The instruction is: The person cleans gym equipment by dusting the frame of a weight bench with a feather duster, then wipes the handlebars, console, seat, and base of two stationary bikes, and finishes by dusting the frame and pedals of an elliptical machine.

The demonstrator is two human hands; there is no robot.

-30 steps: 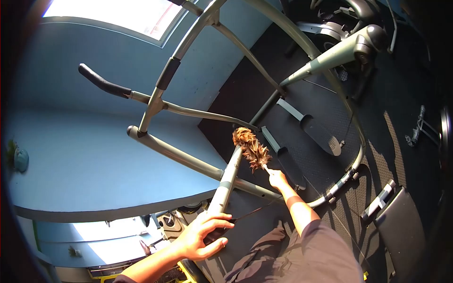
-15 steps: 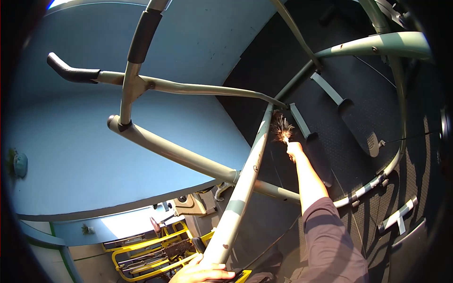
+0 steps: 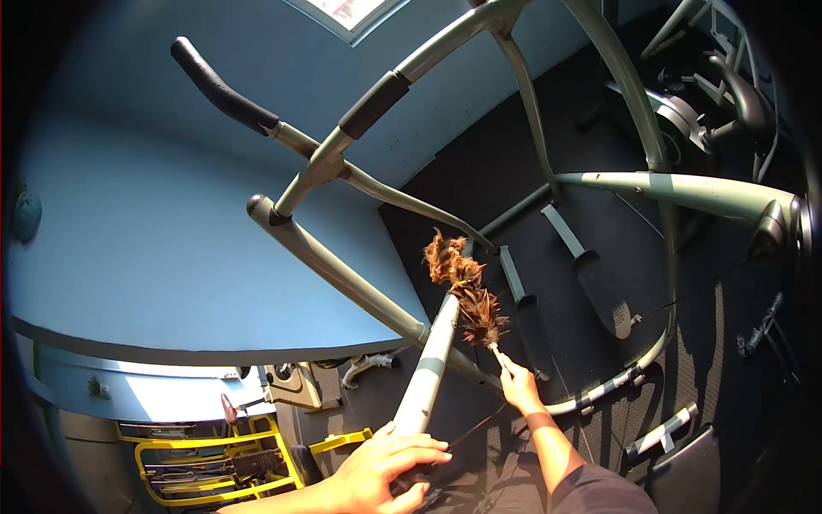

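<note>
1. The right hand (image 3: 519, 384) has its fingers clenched around the pale, thin handle of a brown, fluffy feather duster (image 3: 467, 287).
2. The duster's feathers lie over the upper part of a pale green, round metal tube (image 3: 432, 364).
3. The left hand (image 3: 387, 473) is at the tube's lower end, fingers spread; whether they grip it, I cannot tell.
4. Two dark, textured footplates (image 3: 604, 291) on grey metal arms are beyond the duster.

Blue wall (image 3: 188, 257), bright window (image 3: 347, 10).

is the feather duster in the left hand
No, the right hand grips the feather duster by its handle.
</note>
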